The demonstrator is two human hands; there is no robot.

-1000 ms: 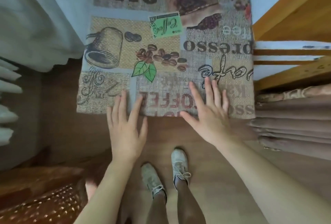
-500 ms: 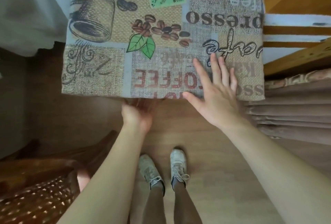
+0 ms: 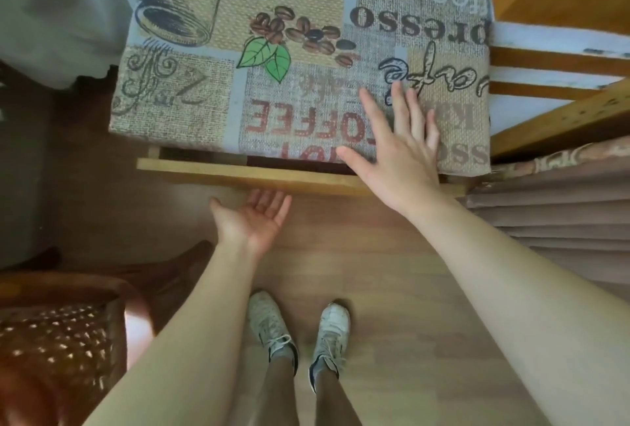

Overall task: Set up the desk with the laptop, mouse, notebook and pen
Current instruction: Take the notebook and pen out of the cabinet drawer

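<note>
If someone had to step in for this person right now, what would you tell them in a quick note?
Left hand: open, palm up, fingers under the front edge of a wooden drawer that sticks out below the desk top; no firm grip visible.
Right hand: open, flat on the coffee-print cloth near the front edge.
Laptop, mouse, notebook and pen: none in view; the drawer's contents are hidden.
Done: nothing placed yet.
Left: find all four items, perhaps in the drawer, and set them on the desk.

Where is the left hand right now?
In the head view, the left hand is palm up under the pulled-out wooden drawer, below the desk's front edge, left of the right hand.
</note>
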